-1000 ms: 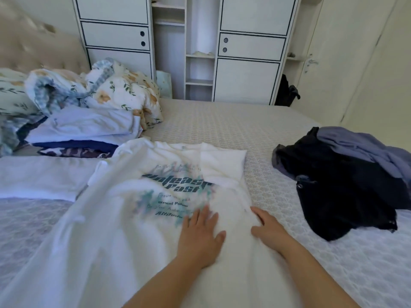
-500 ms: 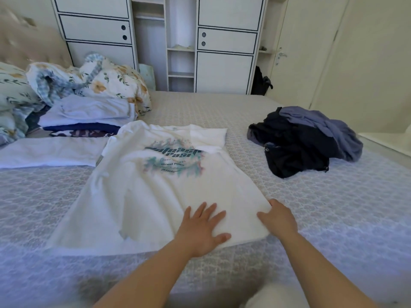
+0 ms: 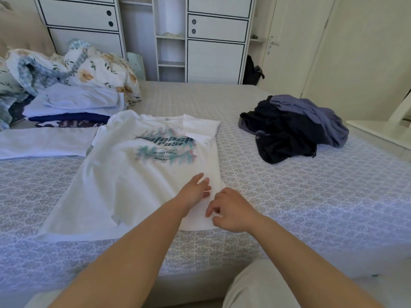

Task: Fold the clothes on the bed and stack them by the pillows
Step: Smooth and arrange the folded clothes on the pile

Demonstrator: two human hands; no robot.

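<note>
left hand (image 3: 195, 189) flat on T-shirt (image 3: 142, 174), right hand (image 3: 231, 211) pinching it

Soft, even daylight; wide-angle bending at edges, slight blur.

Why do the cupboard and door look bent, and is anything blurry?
Head view: the wide-angle lens bows the wardrobe and door toward the edges; soft daylight, no glare or hard shadows; the left hand is slightly motion-blurred, while the white T-shirt print stays fairly sharp.
</note>
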